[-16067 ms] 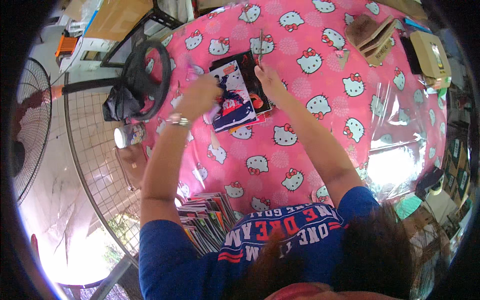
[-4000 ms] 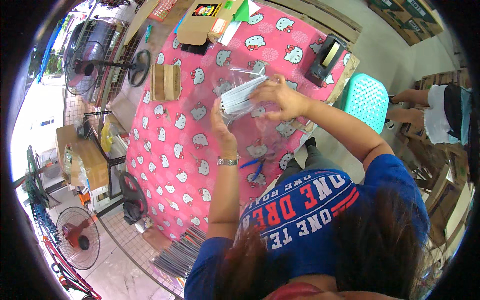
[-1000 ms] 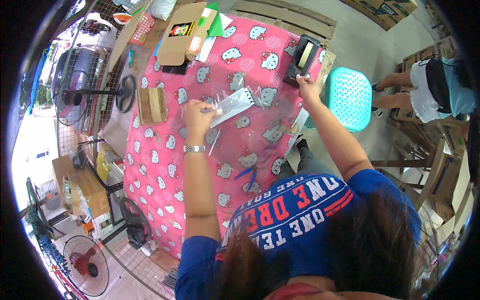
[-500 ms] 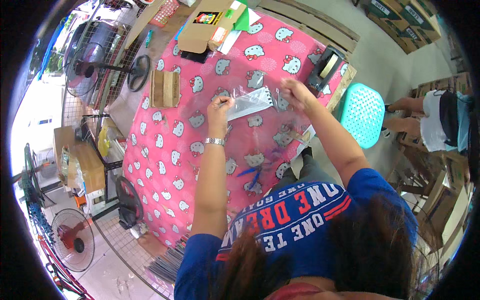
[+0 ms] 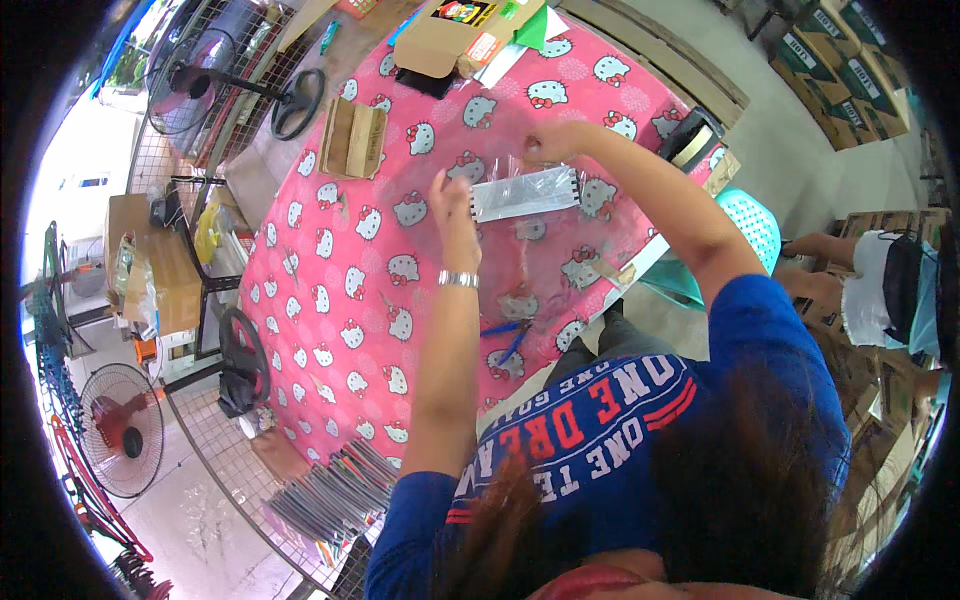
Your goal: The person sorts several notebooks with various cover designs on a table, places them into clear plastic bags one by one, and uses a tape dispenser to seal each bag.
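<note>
A flat white pad-like item [image 5: 525, 196], with a black toothed edge at each short end, lies in loose clear plastic wrap on the table. At its left end is my left hand [image 5: 455, 205], its fingers smeared by motion, so its hold cannot be told. My right hand [image 5: 553, 144] is closed in a pinch just above the item's far edge. Clear film stands up beside those fingers, but what they hold cannot be made out. Nearer my body lies a blue-handled cutting tool [image 5: 510, 338].
A pink cat-patterned cloth [image 5: 340, 300] covers the table. A tape dispenser [image 5: 690, 140] stands at the right edge, an open cardboard box [image 5: 450, 40] at the back, and a small brown carton [image 5: 353, 140] at left. A turquoise stool [image 5: 752, 225] is at right; someone stands beyond.
My right hand has moved left and away from me, from beyond the item's right end to above its far edge. The white item now lies straighter. My view has shifted slightly.
</note>
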{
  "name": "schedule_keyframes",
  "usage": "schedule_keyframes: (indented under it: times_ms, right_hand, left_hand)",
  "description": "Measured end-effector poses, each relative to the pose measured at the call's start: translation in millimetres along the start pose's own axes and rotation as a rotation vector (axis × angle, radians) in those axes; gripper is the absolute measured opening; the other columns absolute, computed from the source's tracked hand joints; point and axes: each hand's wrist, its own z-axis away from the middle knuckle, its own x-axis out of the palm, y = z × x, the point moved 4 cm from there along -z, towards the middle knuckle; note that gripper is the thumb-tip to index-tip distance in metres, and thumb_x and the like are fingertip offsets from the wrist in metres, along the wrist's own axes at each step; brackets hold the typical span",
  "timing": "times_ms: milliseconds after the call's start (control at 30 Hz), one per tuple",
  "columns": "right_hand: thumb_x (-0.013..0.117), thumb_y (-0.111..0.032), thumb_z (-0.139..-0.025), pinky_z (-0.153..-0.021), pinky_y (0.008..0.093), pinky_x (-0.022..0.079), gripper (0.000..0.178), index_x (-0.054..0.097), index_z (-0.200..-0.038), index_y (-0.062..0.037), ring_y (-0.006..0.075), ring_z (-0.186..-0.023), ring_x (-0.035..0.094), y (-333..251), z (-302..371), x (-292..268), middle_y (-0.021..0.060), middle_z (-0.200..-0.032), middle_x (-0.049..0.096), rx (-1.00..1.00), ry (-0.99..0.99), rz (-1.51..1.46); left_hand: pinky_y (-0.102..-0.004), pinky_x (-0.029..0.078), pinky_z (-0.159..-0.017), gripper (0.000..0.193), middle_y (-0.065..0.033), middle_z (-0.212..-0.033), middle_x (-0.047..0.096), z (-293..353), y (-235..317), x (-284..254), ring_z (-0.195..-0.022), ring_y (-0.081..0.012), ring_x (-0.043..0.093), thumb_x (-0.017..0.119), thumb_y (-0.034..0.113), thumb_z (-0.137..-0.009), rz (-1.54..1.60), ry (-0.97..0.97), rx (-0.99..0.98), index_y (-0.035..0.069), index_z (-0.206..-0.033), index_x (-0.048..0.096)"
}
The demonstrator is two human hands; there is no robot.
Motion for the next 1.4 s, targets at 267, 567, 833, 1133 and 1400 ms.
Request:
schedule_keyframes:
  times_ms: [267,567,833,1133,1400]
  right_hand:
    - [0.079,-0.024,-0.066,-0.095,0.0409,0.045,0.085,0.036,-0.138,-0.0131,0.0327,-0.114,0.051,-163.9,76.2,38.8,0.0171,-0.127,0.050,-0.359,0.293,0.258]
    - [0.074,-0.014,-0.066,-0.096,0.0402,0.044,0.083,0.034,-0.139,-0.0125,0.0335,-0.115,0.052,-41.8,112.5,88.4,0.0187,-0.131,0.049,-0.367,0.287,-0.148]
    - [0.066,-0.011,-0.081,-0.091,0.0331,0.046,0.021,0.066,-0.100,-0.0027,0.0219,-0.108,0.058,-102.9,139.7,47.9,0.0112,-0.113,0.062,-0.513,0.710,-0.217]
    - [0.053,-0.030,-0.092,-0.085,0.0365,0.041,0.031,0.063,-0.102,-0.0028,0.0263,-0.092,0.055,-68.9,147.8,85.0,0.0116,-0.094,0.062,-0.506,0.539,-0.341]
    - [0.061,-0.039,-0.079,-0.096,0.0481,0.028,0.043,0.064,-0.109,-0.0080,0.0266,-0.109,0.048,-85.6,146.4,79.9,0.0102,-0.116,0.060,-0.524,0.458,-0.240]
  left_hand:
    - [-0.0342,0.048,-0.063,0.016,-0.0081,-0.081,0.061,127.1,-163.3,-56.4,-0.075,-0.0192,0.058,0.053,0.019,-0.088,0.190,-0.409,-1.012,0.005,-0.096,0.057]
    - [-0.0321,0.047,-0.086,0.043,-0.0100,-0.113,0.057,80.3,-22.0,-94.2,-0.107,-0.0177,0.053,0.065,0.009,-0.081,-0.470,-0.200,-0.173,0.004,-0.122,0.052]
    - [-0.0320,0.043,-0.094,0.041,-0.0094,-0.120,0.054,78.6,30.9,-75.0,-0.108,-0.0164,0.051,0.054,0.012,-0.091,-0.658,-0.228,0.219,0.001,-0.130,0.044]
    - [-0.0334,0.035,-0.101,0.058,-0.0117,-0.132,0.046,119.1,1.9,-71.4,-0.121,-0.0204,0.045,0.032,0.049,-0.098,-0.183,-0.020,0.242,0.002,-0.130,0.044]
    - [-0.0382,0.032,-0.100,0.074,-0.0069,-0.130,0.051,114.7,22.7,-73.7,-0.118,-0.0244,0.045,0.016,0.060,-0.094,-0.570,-0.181,0.400,0.005,-0.123,0.056]
